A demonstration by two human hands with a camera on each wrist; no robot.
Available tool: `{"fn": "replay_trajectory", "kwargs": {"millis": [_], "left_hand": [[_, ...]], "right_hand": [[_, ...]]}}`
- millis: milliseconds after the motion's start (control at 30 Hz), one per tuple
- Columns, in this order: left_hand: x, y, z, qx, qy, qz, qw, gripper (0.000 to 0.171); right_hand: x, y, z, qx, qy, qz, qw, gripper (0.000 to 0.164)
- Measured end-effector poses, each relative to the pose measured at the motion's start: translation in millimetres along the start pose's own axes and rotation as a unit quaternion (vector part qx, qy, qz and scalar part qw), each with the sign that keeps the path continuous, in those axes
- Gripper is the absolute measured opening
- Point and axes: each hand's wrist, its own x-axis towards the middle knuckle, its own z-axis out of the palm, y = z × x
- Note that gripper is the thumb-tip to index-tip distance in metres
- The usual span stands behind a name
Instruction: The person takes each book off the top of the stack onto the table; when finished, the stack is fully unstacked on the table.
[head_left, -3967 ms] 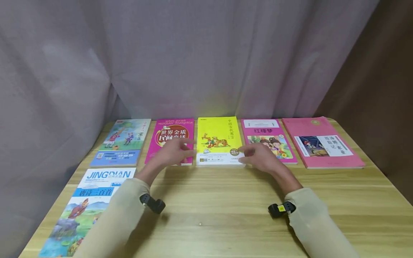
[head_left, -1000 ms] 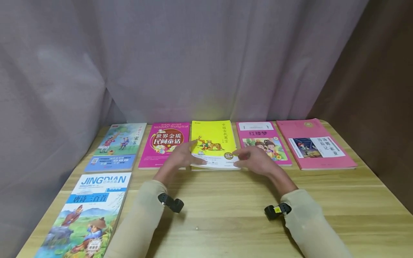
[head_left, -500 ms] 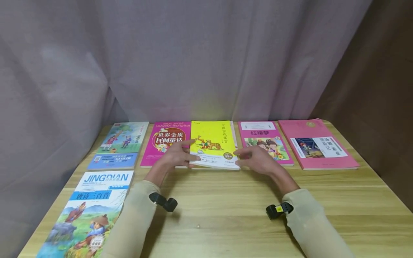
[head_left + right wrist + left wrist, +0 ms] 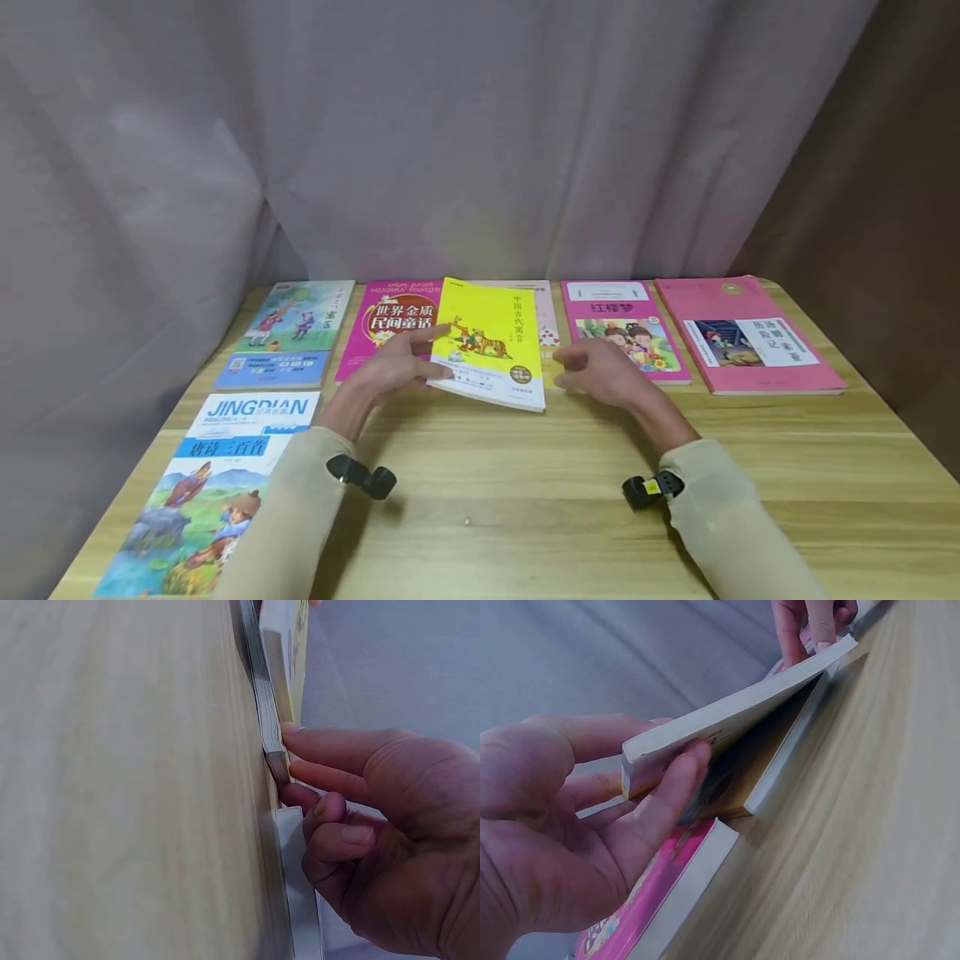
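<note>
My left hand (image 4: 393,364) pinches a yellow book (image 4: 487,346) by its lower left corner, thumb on one face and fingers on the other. This book is raised and tilted, its left side higher in the left wrist view. Beneath it lies another book (image 4: 546,308) with a pale pink top part; the yellow one hides most of its cover. My right hand (image 4: 600,371) is at the lower book's right edge. In the right wrist view, two fingertips touch near that corner while the other fingers (image 4: 341,844) curl in beside a white-edged book (image 4: 296,877).
A magenta book (image 4: 375,325) is left of the raised one, and a pink book (image 4: 622,329) with two cartoon figures lies right. Farther out are a green-blue book (image 4: 281,333) and a large pink book (image 4: 750,333). A blue-white book (image 4: 210,492) lies front left on the wooden table (image 4: 525,517). Grey curtains hang behind.
The yellow book has come up off the book below, shifted left and toward me, and turned slightly, baring the lower book's right part. My right hand no longer meets its edge.
</note>
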Motion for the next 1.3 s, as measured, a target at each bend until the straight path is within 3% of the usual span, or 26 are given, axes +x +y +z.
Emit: {"fn": "replay_trajectory", "kwargs": {"millis": [200, 300, 500, 700, 1033, 1300], "left_hand": [[-11.7, 1.2, -1.8, 0.002, 0.006, -0.002, 1.0, 0.082], [-22.4, 5.2, -3.8, 0.003, 0.009, 0.012, 0.9999, 0.083], [-52.3, 14.0, -17.5, 0.047, 0.019, 0.06, 0.9969, 0.084], [-92.4, 13.3, -36.3, 0.082, 0.038, 0.063, 0.994, 0.084], [-164.7, -7.1, -54.2, 0.106, 0.038, 0.082, 0.9902, 0.082], [-212.2, -42.1, -58.5, 0.012, 0.005, 0.066, 0.9978, 0.088]], "right_hand": [[-1.3, -0.2, -0.5, -0.003, -0.008, 0.007, 1.0, 0.051], [-1.5, -1.1, -0.7, -0.008, -0.012, 0.009, 1.0, 0.052], [-1.1, -0.3, -2.8, -0.017, -0.011, -0.001, 1.0, 0.052], [-1.7, 2.5, -5.4, -0.016, -0.008, -0.007, 1.0, 0.051], [-3.4, 5.0, -6.7, -0.012, -0.006, -0.009, 1.0, 0.05], [-0.9, 2.5, -6.5, -0.004, -0.003, -0.031, 0.999, 0.049]]}}
